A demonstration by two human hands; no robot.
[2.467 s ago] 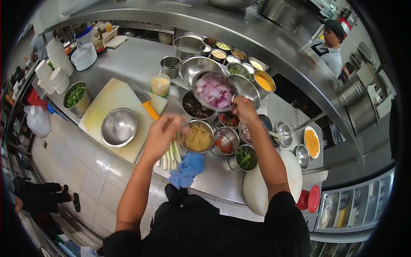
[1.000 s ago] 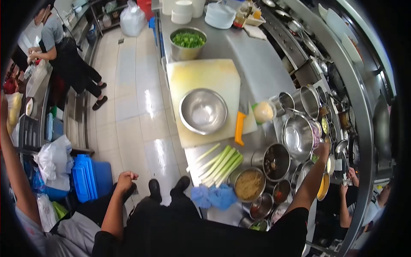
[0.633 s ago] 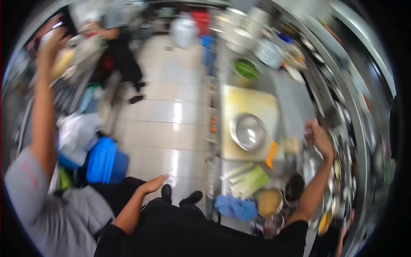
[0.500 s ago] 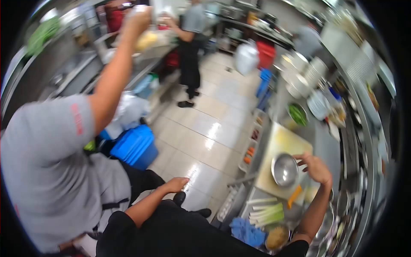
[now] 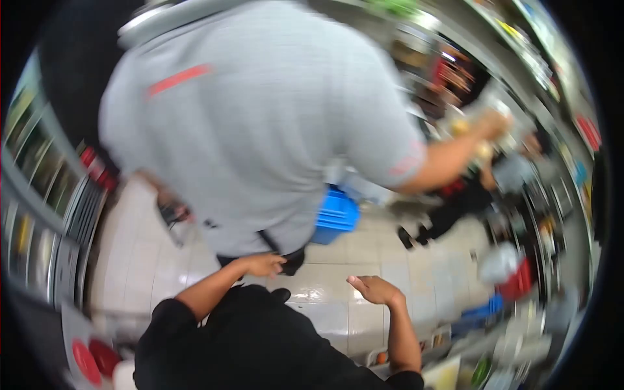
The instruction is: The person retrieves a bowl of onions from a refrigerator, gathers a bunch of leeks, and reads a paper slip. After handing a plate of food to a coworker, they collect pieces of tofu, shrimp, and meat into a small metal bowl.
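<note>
My left hand [image 5: 261,265] hovers in front of my body, close behind the grey shirt [image 5: 260,130] of a co-worker. Its fingers are loosely extended, and I see nothing in them. Out over the tiled floor, my right hand [image 5: 374,290] hangs in mid-air with thumb and fingers apart, holding nothing. Below it, at the lower edge of the view, part of a cutting board [image 5: 444,376] shows on the counter, with some green vegetable [image 5: 481,372] beside it.
The co-worker stands close ahead, back turned, one arm [image 5: 448,159] reaching right. A blue bin [image 5: 336,218] sits past them. Another person in black trousers [image 5: 458,211] is further right. A glass-door fridge [image 5: 39,201] lines the left; red round items [image 5: 94,361] lie lower left.
My view has swung left, away from the counter, toward the co-worker's back. My right hand has left the metal bowl on the cutting board and is now over the floor. The bowl is out of sight.
</note>
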